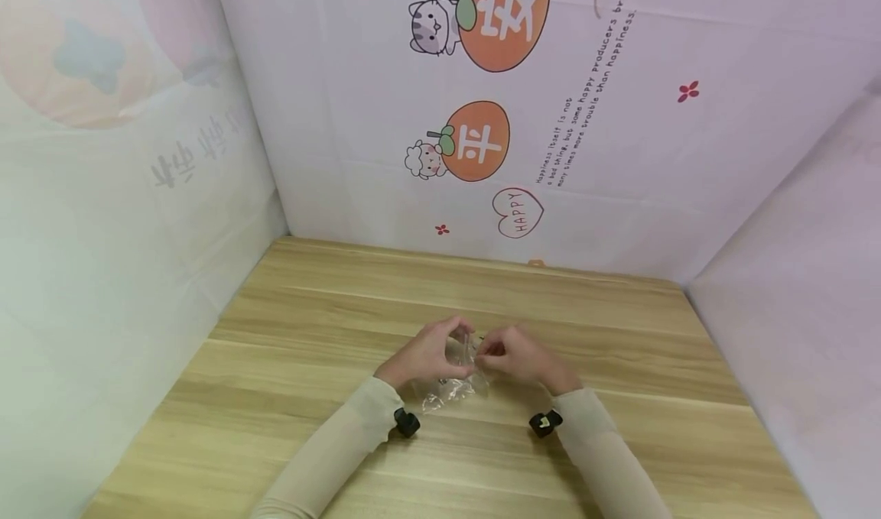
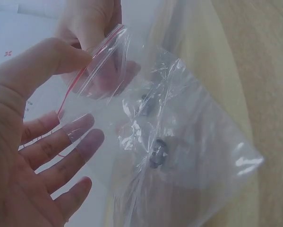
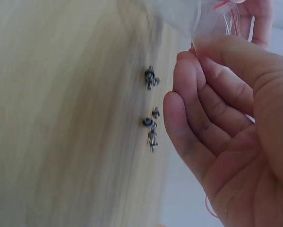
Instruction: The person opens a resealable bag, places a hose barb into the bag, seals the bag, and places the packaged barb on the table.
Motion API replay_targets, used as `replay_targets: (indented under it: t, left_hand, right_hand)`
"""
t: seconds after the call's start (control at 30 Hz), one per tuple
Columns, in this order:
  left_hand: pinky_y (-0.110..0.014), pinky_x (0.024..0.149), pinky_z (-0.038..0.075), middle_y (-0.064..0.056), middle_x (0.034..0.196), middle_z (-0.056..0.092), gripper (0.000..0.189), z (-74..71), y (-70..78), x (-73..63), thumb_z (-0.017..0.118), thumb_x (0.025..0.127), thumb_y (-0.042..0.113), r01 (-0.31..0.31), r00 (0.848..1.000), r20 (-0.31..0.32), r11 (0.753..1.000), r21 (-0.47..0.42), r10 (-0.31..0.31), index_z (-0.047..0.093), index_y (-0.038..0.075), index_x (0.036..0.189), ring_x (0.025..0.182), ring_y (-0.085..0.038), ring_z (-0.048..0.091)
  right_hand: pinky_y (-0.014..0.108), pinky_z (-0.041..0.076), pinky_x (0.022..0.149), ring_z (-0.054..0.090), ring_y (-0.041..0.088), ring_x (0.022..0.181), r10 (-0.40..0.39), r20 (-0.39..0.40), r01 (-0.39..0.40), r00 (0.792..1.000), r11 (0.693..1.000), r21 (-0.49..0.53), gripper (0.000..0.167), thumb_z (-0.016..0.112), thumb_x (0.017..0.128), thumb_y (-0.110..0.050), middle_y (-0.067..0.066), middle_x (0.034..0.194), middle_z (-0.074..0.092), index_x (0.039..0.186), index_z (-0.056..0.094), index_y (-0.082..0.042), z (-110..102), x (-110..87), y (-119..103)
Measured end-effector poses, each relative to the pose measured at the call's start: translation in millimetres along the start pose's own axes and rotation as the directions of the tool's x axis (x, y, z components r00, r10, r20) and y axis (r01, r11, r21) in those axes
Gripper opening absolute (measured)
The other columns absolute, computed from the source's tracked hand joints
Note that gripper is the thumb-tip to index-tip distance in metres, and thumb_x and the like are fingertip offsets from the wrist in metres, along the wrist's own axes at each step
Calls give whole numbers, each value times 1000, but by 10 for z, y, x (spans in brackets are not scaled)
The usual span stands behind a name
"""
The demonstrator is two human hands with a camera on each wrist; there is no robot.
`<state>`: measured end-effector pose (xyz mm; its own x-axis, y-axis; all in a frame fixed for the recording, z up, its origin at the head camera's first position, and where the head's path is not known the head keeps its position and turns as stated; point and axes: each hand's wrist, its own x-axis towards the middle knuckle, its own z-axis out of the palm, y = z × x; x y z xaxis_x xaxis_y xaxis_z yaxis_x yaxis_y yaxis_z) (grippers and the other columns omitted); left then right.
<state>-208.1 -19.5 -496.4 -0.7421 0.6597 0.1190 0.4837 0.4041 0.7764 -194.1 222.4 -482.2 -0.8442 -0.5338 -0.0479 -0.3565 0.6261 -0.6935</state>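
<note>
A clear zip bag with a red line along its mouth hangs between the two hands, with small dark metal pieces inside. My left hand holds the bag by its mouth, the thumb on the red-lined edge and the other fingers spread behind the film. Facing it, my right hand pinches the bag's edge between thumb and forefinger. Several small metal screws or fittings, in one pile and another pile, lie on the table beyond the right fingertips.
The wood-grain table reaches back to a printed white cloth wall. More cloth walls stand at left and right. Each wrist carries a small black camera, the left camera and the right camera.
</note>
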Motion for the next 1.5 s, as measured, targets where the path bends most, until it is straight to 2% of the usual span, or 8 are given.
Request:
replay_targets:
  t: [0.23, 0.33, 0.53, 0.87, 1.0, 1.17, 1.33, 1.5]
  left_hand:
    - [-47, 119, 46, -2, 158, 50, 118, 38, -4, -26, 94, 76, 45, 43, 999, 10, 997, 70, -44, 25, 12, 166, 145, -22, 50]
    - [-48, 118, 46, -1, 163, 44, 126, 73, -11, -29, 95, 73, 48, 53, 999, -18, 995, 83, -52, 20, 13, 167, 145, -22, 48]
    - [-49, 115, 48, -3, 162, 46, 122, 110, -7, -22, 97, 71, 47, 31, 998, -60, 995, 100, -25, 26, 11, 164, 141, -25, 51]
    - [-42, 104, 54, -4, 149, 56, 107, 42, -7, -17, 95, 74, 35, -8, 996, -88, 996, 89, 16, 36, 10, 159, 127, -22, 59]
    - [-36, 96, 56, -4, 140, 61, 99, 1, 14, -18, 94, 76, 35, -3, 997, -78, 996, 94, 10, 42, 12, 157, 116, -18, 62]
    - [-31, 90, 57, -5, 135, 64, 93, -13, 19, -20, 92, 78, 35, -7, 998, -65, 995, 101, 14, 45, 11, 155, 111, -18, 65]
    - [-32, 95, 57, -4, 136, 65, 91, -23, -23, -22, 92, 79, 35, 11, 999, -45, 994, 105, -7, 46, 13, 154, 116, -18, 64]
    - [-37, 100, 57, -3, 134, 66, 93, -53, -42, -24, 93, 79, 35, 30, 999, -46, 995, 93, -26, 46, 12, 156, 119, -20, 65]
  right_hand:
    - [23, 55, 63, 67, 11, 74, 82, -90, -72, 993, 992, 105, 12, 70, 99, -15, 0, 86, 78, 98, 81, -10, 29, 29, -45]
    - [23, 55, 65, 70, 13, 75, 143, -112, -124, 983, 979, 162, 14, 69, 99, -16, 3, 88, 79, 98, 81, -8, 38, 40, -108]
    - [27, 61, 75, 73, 13, 83, 253, -121, -217, 960, 943, 254, 18, 69, 99, -20, 5, 96, 80, 96, 80, -7, 61, 50, -248]
    - [31, 65, 79, 75, 17, 87, 329, -114, -270, 938, 895, 356, 21, 70, 101, -19, 12, 98, 79, 100, 79, 0, 41, 82, -339]
    - [31, 65, 78, 76, 18, 86, 313, -94, -265, 945, 902, 341, 21, 68, 101, -16, 14, 98, 79, 99, 78, 3, 2, 88, -328]
    - [29, 63, 76, 75, 18, 85, 299, -66, -271, 952, 922, 277, 23, 66, 100, -19, 12, 98, 79, 102, 79, -1, -52, 83, -283]
    - [31, 61, 74, 74, 25, 88, 236, -44, -225, 971, 957, 186, 28, 68, 100, -25, 15, 100, 79, 110, 79, -2, -140, 64, -253]
    - [29, 58, 72, 70, 19, 86, 151, -41, -148, 988, 987, 66, 24, 72, 98, -19, 12, 100, 79, 110, 79, 0, -240, 63, -229]
